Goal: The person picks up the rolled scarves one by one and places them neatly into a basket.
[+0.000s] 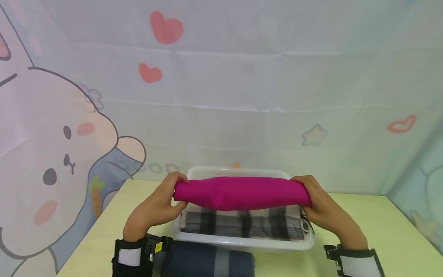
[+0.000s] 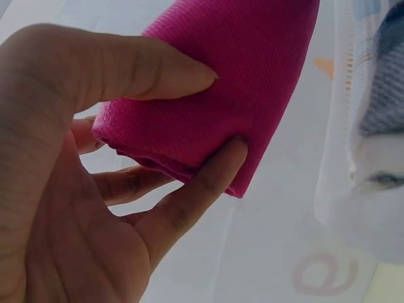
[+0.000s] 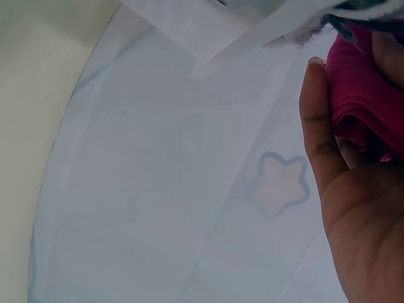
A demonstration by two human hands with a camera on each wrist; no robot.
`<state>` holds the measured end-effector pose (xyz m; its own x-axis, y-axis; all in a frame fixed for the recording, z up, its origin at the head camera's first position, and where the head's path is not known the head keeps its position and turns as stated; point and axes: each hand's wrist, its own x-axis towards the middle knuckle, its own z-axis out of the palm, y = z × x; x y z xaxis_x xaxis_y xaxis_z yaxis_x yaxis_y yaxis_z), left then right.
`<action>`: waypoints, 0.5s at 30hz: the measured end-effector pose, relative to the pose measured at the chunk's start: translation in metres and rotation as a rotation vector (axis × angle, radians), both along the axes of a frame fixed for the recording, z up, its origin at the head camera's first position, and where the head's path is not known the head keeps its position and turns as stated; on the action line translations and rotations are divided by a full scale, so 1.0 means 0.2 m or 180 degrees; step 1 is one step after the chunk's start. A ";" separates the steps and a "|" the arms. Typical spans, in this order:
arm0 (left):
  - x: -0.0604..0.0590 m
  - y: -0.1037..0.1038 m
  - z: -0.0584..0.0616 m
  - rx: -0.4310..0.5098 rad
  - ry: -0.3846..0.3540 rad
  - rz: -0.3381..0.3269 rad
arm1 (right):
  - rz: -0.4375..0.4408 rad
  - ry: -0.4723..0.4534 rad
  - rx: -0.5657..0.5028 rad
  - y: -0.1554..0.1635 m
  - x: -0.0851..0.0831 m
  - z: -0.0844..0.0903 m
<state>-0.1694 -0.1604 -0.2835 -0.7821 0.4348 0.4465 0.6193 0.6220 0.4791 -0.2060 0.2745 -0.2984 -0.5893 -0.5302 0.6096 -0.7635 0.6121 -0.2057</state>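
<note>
Head view is showing a folded magenta cloth [image 1: 242, 192] stretching level across the lower middle of the frame, hanging just above a clear plastic bin [image 1: 242, 243]. The left hand [image 1: 157, 209] is gripping the cloth's left end, thumb on top and fingers curling underneath, wrist angling in from the lower left. The right hand [image 1: 320, 207] is pinching the right end in the same way, its forearm running in from the lower right. Both wrists are wearing black straps.

Left wrist view is showing the thumb [image 2: 145, 66] pressing down on the fabric while the fingers [image 2: 189, 202] are supporting it from below. Right wrist view is catching only a thumb edge against the cloth at the upper right of the frame.

Inside the bin, a black-and-white plaid cloth [image 1: 242, 225] is lying folded. A dark grey plaid cloth [image 1: 207, 263] is lying on the pale yellow worktop [image 1: 398, 231], just in front of the bin. A cartoon rabbit backdrop [image 1: 55, 154] is filling the left side.
</note>
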 end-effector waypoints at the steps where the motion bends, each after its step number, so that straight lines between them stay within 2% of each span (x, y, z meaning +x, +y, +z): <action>1: -0.01 0.00 0.00 -0.0003 -0.0005 -0.0007 | -0.0007 0.0010 0.0001 0.00 0.00 0.00; 8: -0.04 0.00 -0.01 -0.0031 0.0030 -0.0029 | -0.0021 0.0060 0.0019 0.02 -0.02 -0.01; 15: -0.05 -0.03 0.00 0.0052 -0.0046 -0.0019 | -0.0060 -0.0093 0.0009 0.00 -0.03 0.00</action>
